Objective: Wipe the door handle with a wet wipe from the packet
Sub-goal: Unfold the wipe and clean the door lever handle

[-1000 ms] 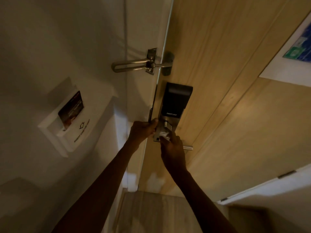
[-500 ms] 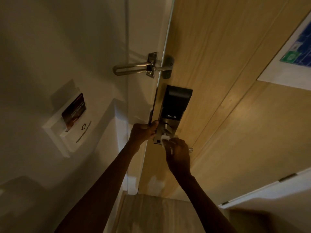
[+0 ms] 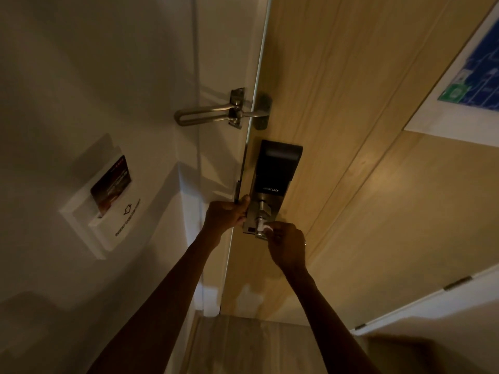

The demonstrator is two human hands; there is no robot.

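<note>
A black smart lock [image 3: 278,168] with a metal lower plate sits on the wooden door [image 3: 364,130]. The door handle [image 3: 259,232] sticks out from the plate's bottom, mostly hidden under my right hand [image 3: 287,245]. That hand pinches a small white wet wipe [image 3: 264,228] against the handle's base. My left hand [image 3: 226,215] grips the edge of the door beside the lock plate, thumb on the plate. No wipe packet is in view.
A metal swing-bar door guard [image 3: 216,114] bridges frame and door above the lock. A white key-card holder [image 3: 102,201] with a card in it is on the left wall. An evacuation plan sheet [image 3: 464,85] hangs at upper right. Wooden floor [image 3: 243,344] below.
My right hand with the wipe has shifted slightly right and down along the handle. My left hand keeps its hold on the door edge.
</note>
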